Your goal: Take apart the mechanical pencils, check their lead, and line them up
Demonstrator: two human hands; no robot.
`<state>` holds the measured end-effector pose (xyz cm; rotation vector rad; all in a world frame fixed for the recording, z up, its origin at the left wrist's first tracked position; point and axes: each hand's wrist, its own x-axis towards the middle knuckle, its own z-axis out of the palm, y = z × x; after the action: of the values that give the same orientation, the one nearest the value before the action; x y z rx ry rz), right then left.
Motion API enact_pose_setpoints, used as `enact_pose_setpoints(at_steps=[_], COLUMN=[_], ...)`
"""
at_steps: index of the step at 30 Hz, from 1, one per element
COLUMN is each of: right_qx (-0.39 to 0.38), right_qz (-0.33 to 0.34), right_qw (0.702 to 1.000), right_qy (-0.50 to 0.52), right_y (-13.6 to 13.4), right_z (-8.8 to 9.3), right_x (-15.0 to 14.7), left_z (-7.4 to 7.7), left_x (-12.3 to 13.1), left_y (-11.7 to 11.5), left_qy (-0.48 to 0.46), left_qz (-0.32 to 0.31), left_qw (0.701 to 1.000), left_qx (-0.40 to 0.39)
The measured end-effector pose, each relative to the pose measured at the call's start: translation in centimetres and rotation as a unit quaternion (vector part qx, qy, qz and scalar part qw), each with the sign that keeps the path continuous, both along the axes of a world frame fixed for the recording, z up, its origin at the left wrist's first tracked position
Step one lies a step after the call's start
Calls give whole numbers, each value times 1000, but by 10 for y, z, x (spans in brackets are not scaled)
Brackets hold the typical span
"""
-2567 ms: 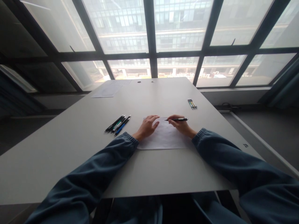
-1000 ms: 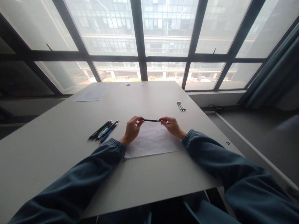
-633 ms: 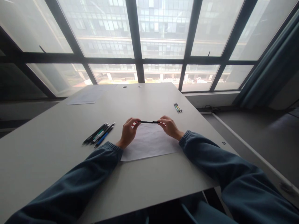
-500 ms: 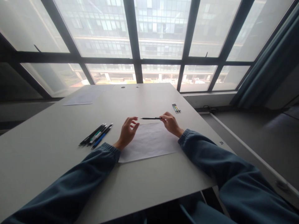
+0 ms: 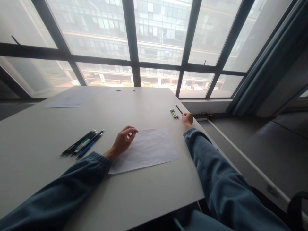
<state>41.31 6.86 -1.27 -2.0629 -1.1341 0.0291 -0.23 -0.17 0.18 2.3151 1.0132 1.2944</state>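
In my right hand (image 5: pixel 187 119) is a slim black pen (image 5: pixel 179 109), which points up and away toward the window. That hand is closed around the pen's near end, at the right edge of the table, beside a small row of slim colored sticks or tubes (image 5: pixel 174 114). My left hand (image 5: pixel 123 141) rests over the left part of a white sheet of paper (image 5: pixel 151 147). Its fingers are loosely curled, with the thumb close to the index finger, and nothing shows between them. To its left lies a bunch of black, green, white and blue pens (image 5: pixel 83 143).
More white paper (image 5: pixel 64 99) lies at the far left of the white table (image 5: pixel 134 112). Large windows (image 5: pixel 158 38) rise behind the table. A blue curtain (image 5: pixel 262 64) hangs at the right, above a dark floor (image 5: pixel 260 141).
My right hand has carried the pen from above the paper to the right, beside the small colored sticks. My left hand's fingers have drawn closer together. The view has shifted to the right.
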Motion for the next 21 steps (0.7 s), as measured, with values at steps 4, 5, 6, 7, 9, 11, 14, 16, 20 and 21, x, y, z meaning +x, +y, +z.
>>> enact_pose_setpoints(at_steps=[4,5,6,7,9,11,14,16,20,21], right_qx=[-32,-38,-44,-49,-59,-69,-81,-88,-102,-106], right_qz=[-15,-16,-17,-17,-14,-8,3,12,31,35], right_qw=[999,999,999,999,998,997,996,995,993,992], right_qy=[-3,-5,-8,-10,-16,-22,-31,-39,-50,-52], right_y=[6,8,9,10,13,14,15,15,13,12], right_z=[-4,-5,-6,-6,-7,-8,-8,-8,-7,-6], right_x=[4,4,4,3,3,2,1,0,-1,-2], left_z=[0,0,1,1,1,0,-1,-1,0,0], left_x=[1,2,2,2,2,1,0,-1,0,0], left_y=[0,0,0,0,-1,-1,-1,-1,-2,-2], left_qy=[-3,-3,-3,-3,-3,-4,-2,-2,-5,-6], left_qz=[-5,-7,-8,-9,-8,-4,-2,-1,1,2], left_qw=[1000,1000,1000,1000,1000,1000,1000,1000,1000,1000], left_qx=[0,0,0,1,2,4,8,10,9,9])
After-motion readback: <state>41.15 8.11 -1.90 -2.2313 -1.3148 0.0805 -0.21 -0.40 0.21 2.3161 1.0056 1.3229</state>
